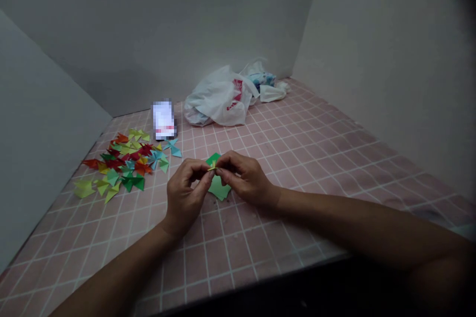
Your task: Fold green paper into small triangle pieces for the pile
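Head cam: left hand (186, 190) and right hand (247, 178) both pinching that tiny yellow paper (212, 168), long side running pretty much hand to hand, neither one's nearer.

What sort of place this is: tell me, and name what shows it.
Likely an indoor corner used for papercraft; home or workshop, I cannot tell. Plain walls stand around a pink checked surface, on which many colourful folded paper pieces lie.

It is mostly dim and dull here. The bright screen (163, 116) is blurred into little squares. The top right corner is black.
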### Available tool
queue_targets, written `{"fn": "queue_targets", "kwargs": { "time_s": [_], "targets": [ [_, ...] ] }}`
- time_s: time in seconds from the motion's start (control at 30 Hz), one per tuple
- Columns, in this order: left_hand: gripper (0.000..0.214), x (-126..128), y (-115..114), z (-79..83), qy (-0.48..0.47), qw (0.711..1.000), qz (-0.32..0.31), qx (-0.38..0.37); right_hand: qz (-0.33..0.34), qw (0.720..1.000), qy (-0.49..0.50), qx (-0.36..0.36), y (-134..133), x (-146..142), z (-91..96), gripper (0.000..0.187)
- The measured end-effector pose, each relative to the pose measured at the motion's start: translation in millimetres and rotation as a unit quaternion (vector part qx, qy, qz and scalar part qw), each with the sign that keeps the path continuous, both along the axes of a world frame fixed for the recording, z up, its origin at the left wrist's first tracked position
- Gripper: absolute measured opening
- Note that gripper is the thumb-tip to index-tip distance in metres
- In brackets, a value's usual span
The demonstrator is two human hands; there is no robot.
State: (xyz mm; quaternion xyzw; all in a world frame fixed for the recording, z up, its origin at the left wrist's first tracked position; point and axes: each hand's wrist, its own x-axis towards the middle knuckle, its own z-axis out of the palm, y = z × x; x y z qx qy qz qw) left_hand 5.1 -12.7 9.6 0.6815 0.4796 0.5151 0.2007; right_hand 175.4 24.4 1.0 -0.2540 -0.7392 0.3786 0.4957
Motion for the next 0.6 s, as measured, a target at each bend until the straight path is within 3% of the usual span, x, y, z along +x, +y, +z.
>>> {"fn": "queue_targets", "kwargs": {
  "time_s": [0.13,0.33,0.6],
  "targets": [
    [0.007,2.0,0.7,1.3,-0.104,0.991,-0.024,-0.084,0.019,0.995,0.030,-0.095,1.2,-1.2,0.4,0.006],
    [0.017,4.0,4.6,-1.9,-0.228,0.948,-0.068,-0.210,0.084,0.953,0.126,-0.261,6.8,-3.8,-0.8,0.016],
    [0.023,5.7,5.5,-1.1,-0.232,0.934,-0.090,-0.256,0.081,0.936,0.133,-0.316,6.5,-2.3,0.2,0.016]
  ]
}}
